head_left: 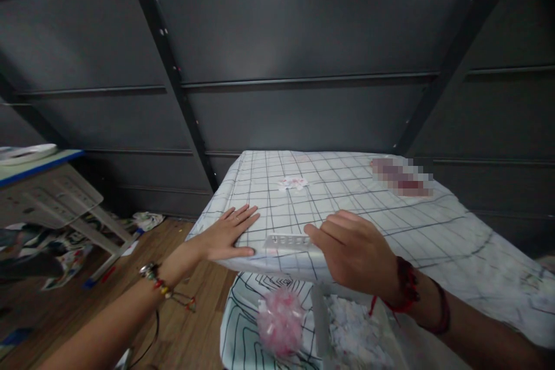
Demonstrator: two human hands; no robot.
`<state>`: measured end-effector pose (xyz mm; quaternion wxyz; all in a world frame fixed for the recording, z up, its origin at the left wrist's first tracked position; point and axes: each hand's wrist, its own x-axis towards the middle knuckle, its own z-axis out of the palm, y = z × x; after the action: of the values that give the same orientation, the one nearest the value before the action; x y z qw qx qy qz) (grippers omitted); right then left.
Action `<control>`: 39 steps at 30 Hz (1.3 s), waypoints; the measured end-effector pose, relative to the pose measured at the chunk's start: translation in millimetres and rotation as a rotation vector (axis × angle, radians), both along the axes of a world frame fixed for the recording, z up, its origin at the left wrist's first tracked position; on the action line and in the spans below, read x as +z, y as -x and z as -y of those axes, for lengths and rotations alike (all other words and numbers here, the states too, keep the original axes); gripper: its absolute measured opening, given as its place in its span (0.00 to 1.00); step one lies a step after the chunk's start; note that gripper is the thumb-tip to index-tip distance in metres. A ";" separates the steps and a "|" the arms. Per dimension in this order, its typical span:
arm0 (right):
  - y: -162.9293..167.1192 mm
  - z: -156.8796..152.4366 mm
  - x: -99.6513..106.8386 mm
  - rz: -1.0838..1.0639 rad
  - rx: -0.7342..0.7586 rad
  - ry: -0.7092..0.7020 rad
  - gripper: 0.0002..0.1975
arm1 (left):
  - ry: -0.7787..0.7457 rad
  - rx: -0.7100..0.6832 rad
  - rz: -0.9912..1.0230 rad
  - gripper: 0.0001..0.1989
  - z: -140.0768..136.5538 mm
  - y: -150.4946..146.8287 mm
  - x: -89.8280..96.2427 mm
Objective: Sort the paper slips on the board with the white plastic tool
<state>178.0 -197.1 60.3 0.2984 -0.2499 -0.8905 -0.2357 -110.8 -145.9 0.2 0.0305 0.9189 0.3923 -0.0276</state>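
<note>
My left hand (229, 231) lies flat with its fingers spread on a white checked cloth (333, 170) near the front edge of the table. My right hand (353, 248) is closed on one end of a pale plastic strip with a row of holes (286, 241). The strip's other end points toward my left hand, along the table's front edge; my fingers hide the rest of it. Beyond both hands, a small cluster of white and pink pieces (293, 183) rests on the cloth.
Below the table edge, a shiny pink bundle (281, 321) sits on a patterned seat (243, 324), beside a pale bin (319, 318) holding many white scraps (358, 329). A pixelated item (401, 177) lies at the far right. A desk (47, 185) stands left; a dark panelled wall (295, 29) rises behind.
</note>
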 end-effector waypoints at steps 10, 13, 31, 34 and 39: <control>3.1 12.7 4.6 0.003 0.090 -0.032 0.13 | 0.013 0.009 -0.019 0.49 4.8 0.9 2.0; 4.5 15.3 4.8 0.010 0.108 -0.018 0.13 | 0.019 0.008 -0.011 0.50 5.0 0.9 2.0; 0.0 17.6 7.2 0.016 0.121 0.026 0.12 | -0.007 0.001 -0.026 0.49 3.2 3.3 -2.1; 0.0 19.3 9.2 0.004 0.136 0.019 0.13 | -0.009 -0.013 -0.026 0.48 3.2 2.3 -0.9; -2.5 13.5 10.6 0.008 0.071 -0.051 0.12 | -0.011 -0.033 -0.025 0.48 3.0 2.0 -0.2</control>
<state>180.4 -210.6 70.9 0.3092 -0.2095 -0.8937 -0.2487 -112.8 -148.9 0.0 0.0200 0.9249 0.3778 -0.0373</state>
